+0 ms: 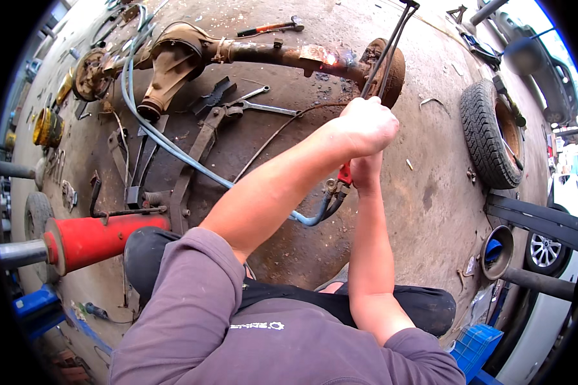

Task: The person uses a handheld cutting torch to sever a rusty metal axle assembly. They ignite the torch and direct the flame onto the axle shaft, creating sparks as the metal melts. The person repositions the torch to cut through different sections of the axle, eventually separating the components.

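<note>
My left hand (365, 125) is closed around the twin metal tubes of a cutting torch (384, 61), which run up and away to the top of the view. Just below it, my right hand (366, 172) grips the torch's red-valved handle (344, 174), where blue and dark hoses (173, 151) join. A rusty rear axle (263, 52) lies across the concrete floor beyond my hands. A small bright glowing spot (331, 59) shows on the axle tube near its right hub (392, 67).
A red cylinder (99, 239) lies at my left. A tyre (491, 131) lies at right, a hammer (273, 27) behind the axle, wrenches (263, 106) and flat metal bars (199, 144) in front of it. Cars stand at the right edge.
</note>
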`<state>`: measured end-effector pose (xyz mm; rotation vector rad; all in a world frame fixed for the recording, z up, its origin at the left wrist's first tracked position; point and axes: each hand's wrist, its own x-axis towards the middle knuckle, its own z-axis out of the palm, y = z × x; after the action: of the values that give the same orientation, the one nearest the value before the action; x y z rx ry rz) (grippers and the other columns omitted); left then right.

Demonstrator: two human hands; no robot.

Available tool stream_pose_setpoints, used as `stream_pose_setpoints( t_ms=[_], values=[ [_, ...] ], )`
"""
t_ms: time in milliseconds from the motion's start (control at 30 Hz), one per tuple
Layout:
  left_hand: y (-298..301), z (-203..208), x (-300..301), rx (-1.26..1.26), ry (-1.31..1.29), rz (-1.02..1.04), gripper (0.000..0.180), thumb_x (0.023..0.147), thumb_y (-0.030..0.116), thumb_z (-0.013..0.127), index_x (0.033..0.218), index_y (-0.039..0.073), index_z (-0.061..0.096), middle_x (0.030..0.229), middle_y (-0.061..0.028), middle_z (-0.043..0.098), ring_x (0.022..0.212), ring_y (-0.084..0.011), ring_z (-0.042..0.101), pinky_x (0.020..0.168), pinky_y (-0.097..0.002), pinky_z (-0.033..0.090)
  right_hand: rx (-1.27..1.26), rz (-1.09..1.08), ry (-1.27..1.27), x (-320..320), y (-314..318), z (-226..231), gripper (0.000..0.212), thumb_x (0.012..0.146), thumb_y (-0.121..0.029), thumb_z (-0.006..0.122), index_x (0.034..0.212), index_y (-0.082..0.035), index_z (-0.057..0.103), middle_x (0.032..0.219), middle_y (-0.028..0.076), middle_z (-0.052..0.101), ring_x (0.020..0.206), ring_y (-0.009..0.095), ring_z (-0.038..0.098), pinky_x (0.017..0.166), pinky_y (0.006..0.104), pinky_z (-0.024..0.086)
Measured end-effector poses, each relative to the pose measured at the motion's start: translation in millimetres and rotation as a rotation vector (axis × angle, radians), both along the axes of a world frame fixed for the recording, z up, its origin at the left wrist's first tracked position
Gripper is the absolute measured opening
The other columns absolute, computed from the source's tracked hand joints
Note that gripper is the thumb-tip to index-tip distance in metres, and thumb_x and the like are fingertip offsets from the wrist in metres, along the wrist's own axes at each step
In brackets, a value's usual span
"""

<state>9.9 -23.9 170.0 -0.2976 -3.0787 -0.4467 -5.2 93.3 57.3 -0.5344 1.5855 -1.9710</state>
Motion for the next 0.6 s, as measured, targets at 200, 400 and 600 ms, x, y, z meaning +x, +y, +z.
stream_pose_setpoints(
  t_ms=[200,400,600],
  values=[
    [21,20,13,0.536,0.781,0.165,0.049,0.084,0.026,0.075,0.124,0.002,0.064,0.119,-0.0123,0.067,0.105,-0.0297,0.061,0.090,-0.0416,0.050,0.201,-0.152,0.511,-34,21,84,0.022,0.099,-0.017,0.063,0.116,-0.003,0.061,0.101,0.007,0.065,0.083,0.013,0.063,0.071,0.0305,0.053],
    [1,-14,31,0.798,0.671,0.081,0.052,0.096,0.043,0.064,0.121,-0.002,0.063,0.119,-0.0216,0.064,0.110,-0.0367,0.061,0.096,-0.0426,0.049,0.166,-0.320,0.271,-46,42,251,0.027,0.102,-0.032,0.063,0.100,-0.006,0.053,0.081,0.003,0.052,0.062,0.009,0.055,0.042,0.0211,0.045],
    [-63,-28,52,0.631,-0.941,-0.552,0.096,0.075,0.081,0.067,0.122,-0.003,0.063,0.110,-0.0187,0.068,0.110,-0.0329,0.063,0.097,-0.0436,0.048,0.179,-0.478,0.109,-179,226,341,0.030,0.104,-0.040,0.058,0.090,-0.014,0.053,0.066,-0.003,0.050,0.041,0.005,0.045,0.033,0.0186,0.032]
  ],
)
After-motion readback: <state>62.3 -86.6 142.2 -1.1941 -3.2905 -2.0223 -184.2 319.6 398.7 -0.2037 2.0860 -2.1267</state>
